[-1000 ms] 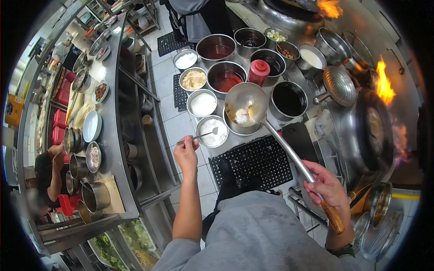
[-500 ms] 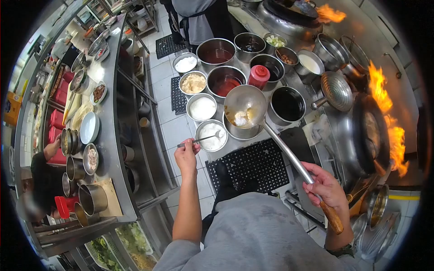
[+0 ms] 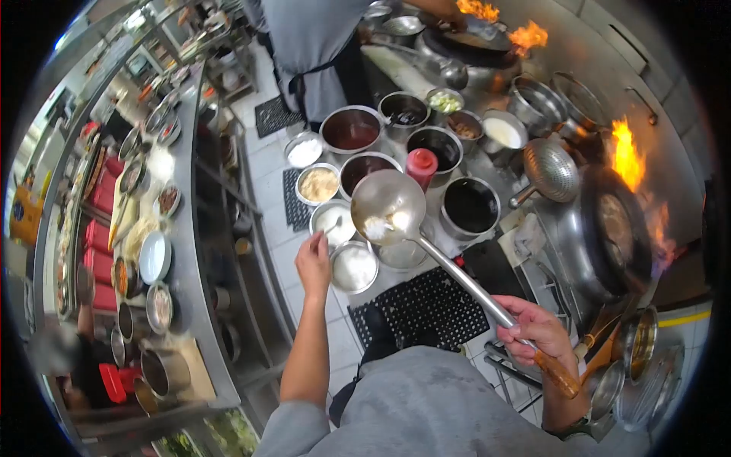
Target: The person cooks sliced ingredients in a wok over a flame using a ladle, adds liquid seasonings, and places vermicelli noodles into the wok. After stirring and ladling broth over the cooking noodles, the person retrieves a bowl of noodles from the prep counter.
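Pinched in my left hand (image 3: 313, 264) is a small spoon (image 3: 333, 226), whose tip reaches over the upper bowl of white powder (image 3: 340, 215). Just below that stands another bowl of white powder (image 3: 355, 267). My right hand (image 3: 533, 329) grips the long handle of a metal ladle (image 3: 389, 207). White and yellowish seasoning lies in the ladle's bowl, which hangs over the pots. Beyond it are a red-capped bottle (image 3: 421, 165), a pot of dark liquid (image 3: 470, 206) and a bowl of beige paste (image 3: 318, 184).
A wok (image 3: 609, 221) with flames beside it is at the right, near a perforated strainer (image 3: 551, 170). A co-worker (image 3: 312, 46) stands at the top. On the left, a steel counter (image 3: 190, 251) holds dishes and pots.
My left hand has moved the spoon from the lower white-powder bowl up to the one above. The ladle has shifted slightly left, and more of the co-worker shows.
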`<state>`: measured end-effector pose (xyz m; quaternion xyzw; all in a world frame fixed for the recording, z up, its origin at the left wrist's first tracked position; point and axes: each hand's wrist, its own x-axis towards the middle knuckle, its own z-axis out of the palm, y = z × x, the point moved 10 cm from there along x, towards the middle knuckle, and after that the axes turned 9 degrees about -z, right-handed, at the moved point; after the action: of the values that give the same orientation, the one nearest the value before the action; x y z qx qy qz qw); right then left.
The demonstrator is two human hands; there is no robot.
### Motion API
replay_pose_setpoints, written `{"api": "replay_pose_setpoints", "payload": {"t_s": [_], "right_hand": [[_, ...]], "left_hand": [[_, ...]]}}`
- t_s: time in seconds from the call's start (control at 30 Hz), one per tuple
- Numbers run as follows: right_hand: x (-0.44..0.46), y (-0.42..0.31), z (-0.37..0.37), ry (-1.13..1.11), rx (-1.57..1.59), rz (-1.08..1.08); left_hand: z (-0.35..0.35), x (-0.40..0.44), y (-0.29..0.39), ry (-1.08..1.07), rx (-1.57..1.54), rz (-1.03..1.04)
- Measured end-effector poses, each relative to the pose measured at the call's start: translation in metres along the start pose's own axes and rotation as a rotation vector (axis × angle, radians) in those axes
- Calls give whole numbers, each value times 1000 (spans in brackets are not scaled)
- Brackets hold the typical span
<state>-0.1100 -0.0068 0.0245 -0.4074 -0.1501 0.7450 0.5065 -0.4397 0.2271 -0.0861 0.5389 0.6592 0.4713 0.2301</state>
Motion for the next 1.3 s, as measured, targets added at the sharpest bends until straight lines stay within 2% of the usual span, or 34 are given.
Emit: {"api": "replay_pose_setpoints", "payload": {"t_s": [0.03, 0.07, 0.13, 0.17, 0.2, 0.23, 0.27, 0.3, 0.33, 0.4, 0.47, 0.53, 0.57, 0.6, 0.67, 0.73, 0.8, 0.83, 0.87, 0.9, 0.93, 1.0, 1.03, 1.07, 1.13, 1.17, 1.2, 1.27, 1.3], "right_hand": [[0, -7, -2, 15, 3, -38], [-3, -21, -2, 9, 132, -149], [-19, -54, -14, -21, 282, -451], [-33, -75, -18, 83, 191, -584], [-50, -98, -22, 199, 100, -723], [-66, -109, -34, 242, 57, -766], [-86, -119, -50, 292, 12, -807], [-111, -134, -75, 500, -177, -863], [-131, -145, -90, 580, -173, -885], [-157, -157, -137, 937, -460, -749], [-175, -169, -190, 1203, -742, -536], [-186, -179, -250, 1244, -859, -402], [-185, -180, -275, 1221, -882, -362], [-188, -180, -295, 1194, -905, -319], [-198, -180, -304, 1310, -974, -295], [-199, -176, -335, 1410, -1882, -667], [-195, -161, -358, 1346, -1511, -461], [-198, -163, -315, 1207, -806, -313], [-204, -161, -332, 1131, -458, -483], [-206, -161, -350, 964, -239, -592], [-206, -165, -363, 789, -28, -693], [-224, -165, -346, 1054, -452, -515], [-231, -168, -359, 1207, -760, -526], [-229, -164, -367, 1198, -759, -528], [-232, -164, -372, 1246, -1016, -446], [-227, -159, -364, 1085, -610, -440], [-231, -160, -368, 1082, -608, -449], [-234, -158, -377, 1030, -482, -547], [-236, -162, -374, 1130, -685, -566]], "left_hand": [[5, -2, -6, -58, -2, -36], [14, -6, -13, -130, -4, -70], [2, -15, 13, -138, 176, 67], [-4, -20, 33, -156, 281, 51], [-8, -22, 45, -105, 349, 173], [-7, -22, 64, -72, 325, 203], [6, -17, 72, -131, 305, 228], [26, -10, 90, -199, 217, 256], [46, -6, 105, -263, 135, 273], [106, 10, 118, -414, 16, 284], [165, 20, 120, -539, 149, 215], [202, 24, 118, -568, 249, 155], [219, 29, 111, -613, 206, 108], [229, 34, 102, -516, 237, 135], [237, 26, 114, -496, 222, 116], [234, 23, 117, -359, 267, 113], [235, 26, 116, -360, 310, 138], [229, 26, 127, -328, 306, 149], [225, 26, 135, -297, 303, 160], [222, 34, 135, -268, 262, 248], [206, 22, 169, -266, 274, 191], [184, 18, 209, -234, 222, 239], [171, 13, 239, -205, 167, 365], [160, 4, 268, -177, 112, 489], [158, -3, 299, -209, 46, 509], [162, -9, 312, -316, -169, 478], [168, -15, 328, -422, -388, 445], [215, -38, 358, -822, -632, 365], [228, -56, 378, -840, -735, 360]]}}
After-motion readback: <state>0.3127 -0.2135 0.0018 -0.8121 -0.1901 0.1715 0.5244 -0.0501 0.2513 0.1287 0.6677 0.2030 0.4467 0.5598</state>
